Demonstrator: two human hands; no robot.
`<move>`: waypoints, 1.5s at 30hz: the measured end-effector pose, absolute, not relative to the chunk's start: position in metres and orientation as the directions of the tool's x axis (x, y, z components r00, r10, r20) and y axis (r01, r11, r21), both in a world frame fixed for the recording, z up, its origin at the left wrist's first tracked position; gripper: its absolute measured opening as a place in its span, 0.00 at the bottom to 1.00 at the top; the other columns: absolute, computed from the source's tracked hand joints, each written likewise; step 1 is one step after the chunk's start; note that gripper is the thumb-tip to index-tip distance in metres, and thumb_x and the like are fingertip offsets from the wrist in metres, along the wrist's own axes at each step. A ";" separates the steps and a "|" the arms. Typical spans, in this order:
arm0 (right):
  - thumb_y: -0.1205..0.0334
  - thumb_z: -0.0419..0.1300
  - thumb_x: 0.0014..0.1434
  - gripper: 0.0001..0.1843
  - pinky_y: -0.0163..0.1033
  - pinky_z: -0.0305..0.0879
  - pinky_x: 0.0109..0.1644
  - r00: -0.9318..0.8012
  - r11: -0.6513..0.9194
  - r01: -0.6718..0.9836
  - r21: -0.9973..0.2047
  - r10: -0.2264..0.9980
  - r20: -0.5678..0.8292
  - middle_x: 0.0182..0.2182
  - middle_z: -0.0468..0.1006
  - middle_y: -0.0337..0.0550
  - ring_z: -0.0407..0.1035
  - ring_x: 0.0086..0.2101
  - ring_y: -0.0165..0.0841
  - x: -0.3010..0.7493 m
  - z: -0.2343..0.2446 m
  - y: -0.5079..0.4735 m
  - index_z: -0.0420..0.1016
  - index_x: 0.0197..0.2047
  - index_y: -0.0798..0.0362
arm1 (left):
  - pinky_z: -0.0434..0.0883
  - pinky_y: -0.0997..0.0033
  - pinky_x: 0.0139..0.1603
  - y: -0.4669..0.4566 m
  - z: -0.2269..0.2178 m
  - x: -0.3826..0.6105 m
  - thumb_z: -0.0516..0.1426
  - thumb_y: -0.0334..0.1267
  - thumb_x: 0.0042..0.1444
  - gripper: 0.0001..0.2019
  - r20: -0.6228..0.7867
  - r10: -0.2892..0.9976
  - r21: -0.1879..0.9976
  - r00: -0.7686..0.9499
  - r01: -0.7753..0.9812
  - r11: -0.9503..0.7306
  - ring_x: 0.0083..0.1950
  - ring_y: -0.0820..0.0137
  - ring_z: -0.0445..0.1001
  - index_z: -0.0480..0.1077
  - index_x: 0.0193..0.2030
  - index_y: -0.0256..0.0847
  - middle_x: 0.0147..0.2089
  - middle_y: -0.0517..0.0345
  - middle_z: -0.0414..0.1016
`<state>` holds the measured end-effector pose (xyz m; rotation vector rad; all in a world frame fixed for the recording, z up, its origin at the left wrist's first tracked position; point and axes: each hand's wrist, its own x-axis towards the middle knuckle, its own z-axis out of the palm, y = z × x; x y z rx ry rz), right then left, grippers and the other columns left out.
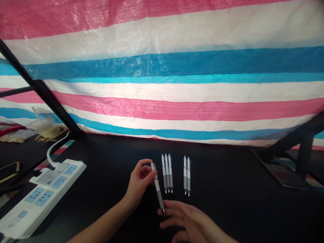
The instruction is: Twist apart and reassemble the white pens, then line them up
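My left hand (140,180) pinches a white and grey click pen (157,187) near its clicker end, with the metal tip pointing down toward me. By that tip is my right hand (187,219), its fingers spread; whether a fingertip touches the pen I cannot tell. Just right of the held pen, three matching pens (167,173) lie side by side on the black table, tips toward me. Farther right lies a pair of the same pens (186,176), close together and pointing the same way.
A white power strip (48,195) with a plugged-in cable lies at the left. A dark tablet (278,168) rests at the right by a black frame. Striped plastic sheeting (177,91) hangs behind the table. On a surface at far left are a lidded cup (45,126) and a phone (9,171).
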<state>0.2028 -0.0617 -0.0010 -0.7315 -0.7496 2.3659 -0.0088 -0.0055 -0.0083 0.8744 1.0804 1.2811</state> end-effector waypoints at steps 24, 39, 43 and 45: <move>0.46 0.61 0.60 0.26 0.35 0.62 0.35 -0.686 -0.635 -0.285 -0.718 0.658 -0.309 0.41 0.80 0.56 0.76 0.36 0.36 0.207 -0.014 -0.064 0.78 0.50 0.59 | 0.76 0.72 0.26 0.051 0.000 -0.009 0.67 0.40 0.46 0.22 -0.034 0.999 0.999 -0.011 0.036 0.034 0.24 0.74 0.73 0.70 0.49 0.41 0.30 0.65 0.72; 0.70 0.57 0.58 0.27 0.55 0.64 0.56 -0.574 0.630 0.768 -0.117 0.758 0.310 0.60 0.72 0.50 0.67 0.56 0.52 0.231 -0.009 -0.042 0.68 0.61 0.53 | 0.76 0.68 0.26 -0.007 -0.005 -0.008 0.62 0.40 0.52 0.18 -0.204 0.972 0.972 0.112 0.143 0.188 0.27 0.70 0.77 0.67 0.49 0.40 0.46 0.51 0.73; 0.71 0.61 0.57 0.19 0.50 0.66 0.50 -0.641 0.642 0.750 0.160 0.645 0.415 0.50 0.81 0.44 0.72 0.49 0.48 0.228 -0.027 -0.037 0.75 0.52 0.55 | 0.74 0.70 0.27 -0.027 -0.006 -0.003 0.60 0.42 0.57 0.13 -0.038 0.999 0.997 0.021 0.067 0.036 0.28 0.71 0.74 0.68 0.47 0.42 0.40 0.56 0.74; 0.72 0.61 0.58 0.15 0.48 0.66 0.48 -0.650 0.644 0.739 0.200 0.603 0.462 0.46 0.82 0.42 0.73 0.47 0.45 0.226 -0.030 -0.036 0.76 0.49 0.54 | 0.73 0.71 0.28 -0.033 -0.004 -0.002 0.59 0.43 0.58 0.12 0.013 1.000 0.999 -0.011 0.042 -0.012 0.28 0.72 0.73 0.69 0.46 0.43 0.38 0.58 0.74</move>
